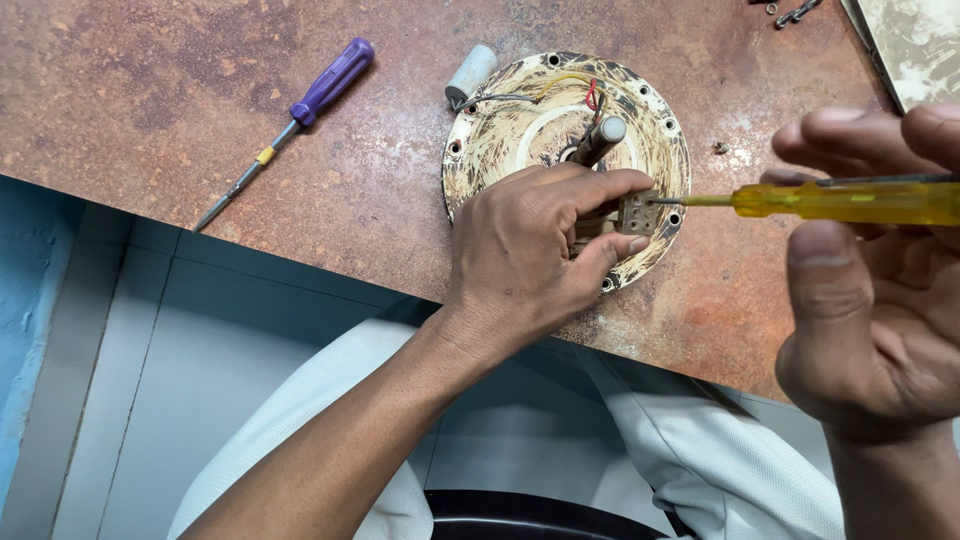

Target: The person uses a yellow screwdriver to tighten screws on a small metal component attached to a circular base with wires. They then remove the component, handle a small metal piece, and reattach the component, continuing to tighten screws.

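At frame centre, the left hand (530, 250) pinches a small terminal block (637, 212) on the round motor plate (660, 150). The right hand (870, 290), at the right edge, grips a yellow screwdriver (830, 200), its tip touching the block. A purple screwdriver (300, 110) lies on the table (150, 100), upper left.

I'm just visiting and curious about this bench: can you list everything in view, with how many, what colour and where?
disc: one, round, cream and worn, with rim holes, mid table
shaft: one, grey, rising from the disc's middle
wires: several, yellow, red and dark, on the disc's far side
cylinder: one, white, at the disc's far edge
block: one, pale, on the disc
purple screwdriver: one, lying on the table at left
table: one, rusty brown
left hand: pinching the block
right hand: holding a yellow screwdriver, tip at the block
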